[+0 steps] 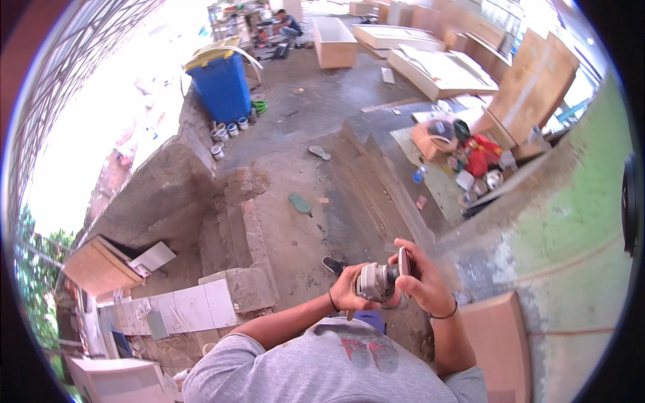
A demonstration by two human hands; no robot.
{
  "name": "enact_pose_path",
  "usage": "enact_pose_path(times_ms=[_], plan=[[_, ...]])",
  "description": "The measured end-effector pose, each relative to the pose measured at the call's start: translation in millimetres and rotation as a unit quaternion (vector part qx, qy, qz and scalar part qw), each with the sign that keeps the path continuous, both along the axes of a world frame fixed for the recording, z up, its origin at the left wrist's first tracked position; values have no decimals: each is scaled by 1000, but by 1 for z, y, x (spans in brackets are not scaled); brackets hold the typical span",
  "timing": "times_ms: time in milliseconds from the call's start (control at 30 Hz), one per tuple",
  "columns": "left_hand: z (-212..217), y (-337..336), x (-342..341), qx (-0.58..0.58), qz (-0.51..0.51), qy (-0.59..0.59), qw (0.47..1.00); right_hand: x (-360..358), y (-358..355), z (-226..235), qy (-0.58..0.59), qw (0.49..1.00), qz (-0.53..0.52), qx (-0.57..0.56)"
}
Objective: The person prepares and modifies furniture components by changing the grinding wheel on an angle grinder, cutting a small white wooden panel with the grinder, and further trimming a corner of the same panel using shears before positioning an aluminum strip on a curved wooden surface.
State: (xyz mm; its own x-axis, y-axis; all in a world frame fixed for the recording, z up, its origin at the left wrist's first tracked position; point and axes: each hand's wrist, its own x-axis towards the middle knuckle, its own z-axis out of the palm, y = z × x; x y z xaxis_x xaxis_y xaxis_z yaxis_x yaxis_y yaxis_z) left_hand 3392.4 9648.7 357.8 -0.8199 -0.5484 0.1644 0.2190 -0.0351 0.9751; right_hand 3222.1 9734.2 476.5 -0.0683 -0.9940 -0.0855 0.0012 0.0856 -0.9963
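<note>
Near six o'clock, just above the person's grey shirt, both hands meet around a small grey power grinder point(377, 282). The left hand point(347, 287) has its grip wrapped shut round the grinder's body, and the right hand point(422, 282) curls closed over the head end, fingers pressing on the reddish disc point(404, 262) that stands on edge between them.

Below the hands a concrete floor point(289, 228) opens toward twelve o'clock, with a stepped brick ledge point(250, 228) along its nine o'clock side and a raised concrete slab edge point(376, 168) running on its three o'clock side. A green wall point(571, 228) closes in at three o'clock.

At eleven o'clock stands a blue bin point(224, 86), with small round cans point(228, 129) at its foot. At two o'clock a red bag point(481, 158) and pale tubs point(465, 180) lie on a mat. Long wooden boxes point(334, 41) sit at twelve o'clock.
</note>
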Motion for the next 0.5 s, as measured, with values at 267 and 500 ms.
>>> enact_pose_path(times_ms=[267,500], plan=[[-10,-128,-40,245,91,149,954,-57,-124,-82,19,973,215,-85],[-31,-269,-91,302,77,249,917,-86,-262,-103,5,977,212,20]])
